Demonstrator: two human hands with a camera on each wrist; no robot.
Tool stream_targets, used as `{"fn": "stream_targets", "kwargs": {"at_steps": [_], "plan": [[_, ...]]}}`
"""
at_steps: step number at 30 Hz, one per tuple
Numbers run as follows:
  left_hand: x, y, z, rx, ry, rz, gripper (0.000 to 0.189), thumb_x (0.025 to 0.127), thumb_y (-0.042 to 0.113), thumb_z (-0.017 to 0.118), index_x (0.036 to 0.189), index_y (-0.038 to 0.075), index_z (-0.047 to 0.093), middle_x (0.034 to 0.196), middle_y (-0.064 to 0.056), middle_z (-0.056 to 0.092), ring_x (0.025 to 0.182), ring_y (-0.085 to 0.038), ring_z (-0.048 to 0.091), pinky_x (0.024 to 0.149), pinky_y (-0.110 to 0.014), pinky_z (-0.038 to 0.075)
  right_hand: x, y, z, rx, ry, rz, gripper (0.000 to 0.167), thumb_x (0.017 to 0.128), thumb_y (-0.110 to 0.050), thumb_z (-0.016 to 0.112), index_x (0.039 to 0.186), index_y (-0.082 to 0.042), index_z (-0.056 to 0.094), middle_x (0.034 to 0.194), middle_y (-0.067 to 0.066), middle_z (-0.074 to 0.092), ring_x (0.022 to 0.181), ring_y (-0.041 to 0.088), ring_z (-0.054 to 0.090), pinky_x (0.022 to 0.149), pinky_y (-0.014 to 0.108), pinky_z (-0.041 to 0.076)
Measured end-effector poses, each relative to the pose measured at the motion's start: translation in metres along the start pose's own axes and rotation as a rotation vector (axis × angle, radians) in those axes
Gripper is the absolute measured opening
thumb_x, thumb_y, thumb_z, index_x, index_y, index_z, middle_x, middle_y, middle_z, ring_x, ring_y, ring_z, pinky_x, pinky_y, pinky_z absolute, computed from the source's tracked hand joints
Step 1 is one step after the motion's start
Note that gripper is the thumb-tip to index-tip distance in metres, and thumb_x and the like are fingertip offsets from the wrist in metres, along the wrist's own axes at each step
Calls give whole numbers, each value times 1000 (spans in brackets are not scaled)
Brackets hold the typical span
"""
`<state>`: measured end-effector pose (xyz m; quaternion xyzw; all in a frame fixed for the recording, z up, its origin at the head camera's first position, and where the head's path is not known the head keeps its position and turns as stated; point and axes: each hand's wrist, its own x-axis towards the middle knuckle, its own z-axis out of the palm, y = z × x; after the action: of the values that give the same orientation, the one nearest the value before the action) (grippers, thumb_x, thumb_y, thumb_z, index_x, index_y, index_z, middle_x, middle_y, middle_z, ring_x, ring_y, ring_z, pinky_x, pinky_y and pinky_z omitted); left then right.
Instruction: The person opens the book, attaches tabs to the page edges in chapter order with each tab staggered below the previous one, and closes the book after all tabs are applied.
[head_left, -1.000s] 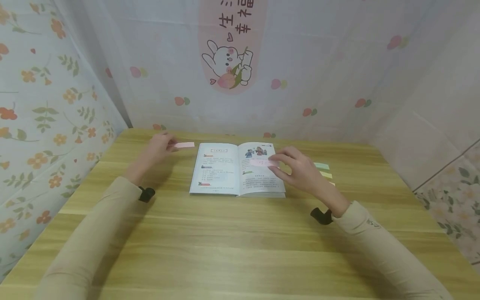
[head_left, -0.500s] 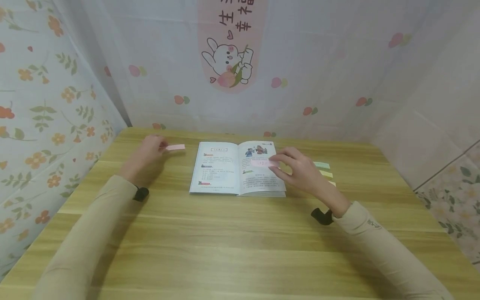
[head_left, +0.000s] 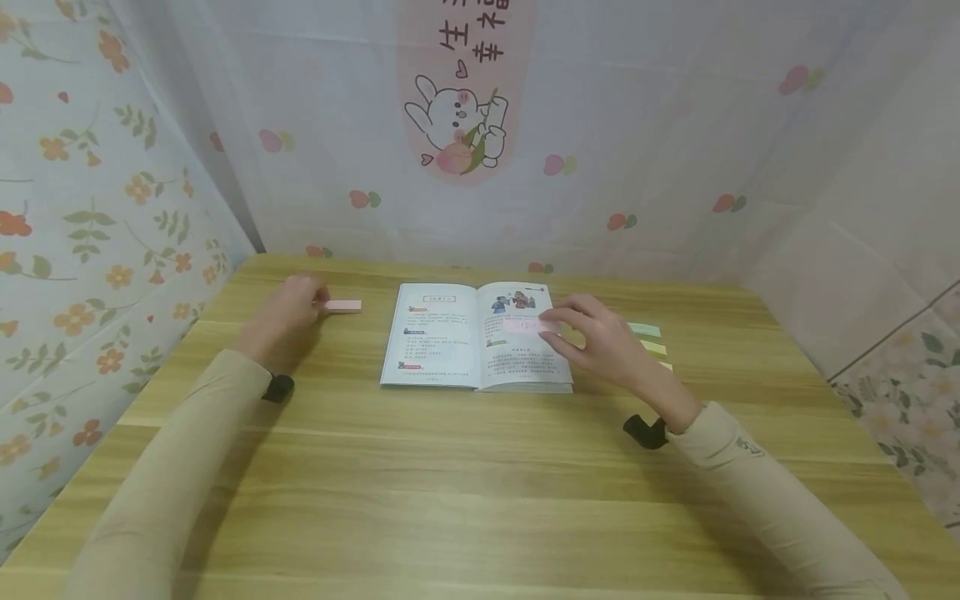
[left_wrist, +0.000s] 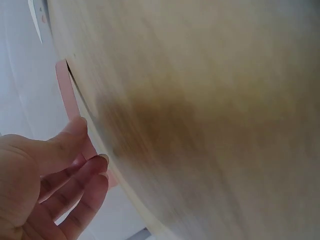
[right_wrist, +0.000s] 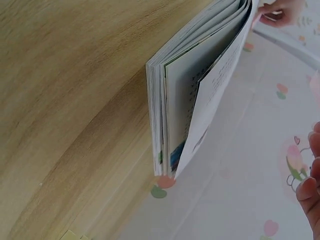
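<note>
Between the thumb and fingers of my left hand (head_left: 288, 312), a narrow pink sticky-note pad (head_left: 343, 307) is pinched at the table's far left; the left wrist view shows this pad (left_wrist: 68, 95) projecting past the thumb. My right hand (head_left: 600, 340) pinches one end of a pink sticky note (head_left: 517, 326) with writing on it. That note lies over the right page of an open book (head_left: 438, 354), just below a picture; whether it touches the page I cannot tell. In the right wrist view only some fingertips (right_wrist: 307, 187) show at the edge.
Right of the book, partly behind my right hand, green (head_left: 645, 331) and yellow (head_left: 654, 348) sticky notes and a paler one lie on the wooden table (head_left: 450, 483). A printed curtain (head_left: 637, 125) hangs behind the table, and a floral one (head_left: 97, 250) at the left.
My left hand has moved left with the pink pad, away from the book, and then slightly down toward the near side. My right hand and its note have barely moved.
</note>
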<state>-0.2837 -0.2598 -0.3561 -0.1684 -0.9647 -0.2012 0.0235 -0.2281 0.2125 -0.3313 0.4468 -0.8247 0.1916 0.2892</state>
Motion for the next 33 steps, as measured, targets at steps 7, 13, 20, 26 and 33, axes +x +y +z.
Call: {"fn": "stream_targets", "kwargs": {"at_steps": [7,13,20,26,33], "plan": [[-1,1,0,4,-24,-6,15,93,-8,56,102,-13,67,104,-31,68,100,-47,63,86,-57,51,1,1,-1,-6,9,-13,28,78,-8,86,103,0,74,103,15,66,92,29,63,72,40,58],[-1,1,-2,11,-59,-44,16,93,-6,55,103,-10,67,104,-28,68,99,-44,63,84,-57,50,4,2,-1,-2,18,-37,30,76,-6,87,102,0,73,102,15,66,91,30,63,72,41,58],[-1,3,-4,13,-72,-44,15,92,-4,58,103,-9,67,101,-25,69,96,-41,64,83,-56,51,4,4,-1,4,-2,-34,31,75,-5,87,103,1,73,103,16,66,91,30,63,74,41,59],[-5,9,-7,5,-77,-83,18,96,9,59,102,-7,66,96,-20,68,84,-34,62,76,-51,51,5,9,-2,-6,-6,-37,30,77,-4,86,103,1,73,103,16,67,92,31,64,75,42,59],[-12,17,-5,139,-49,-17,25,102,18,54,109,-3,64,104,-21,62,88,-36,58,78,-51,51,7,15,-3,-3,10,-41,26,80,-4,84,102,2,72,102,16,67,89,30,64,70,40,57]]}}
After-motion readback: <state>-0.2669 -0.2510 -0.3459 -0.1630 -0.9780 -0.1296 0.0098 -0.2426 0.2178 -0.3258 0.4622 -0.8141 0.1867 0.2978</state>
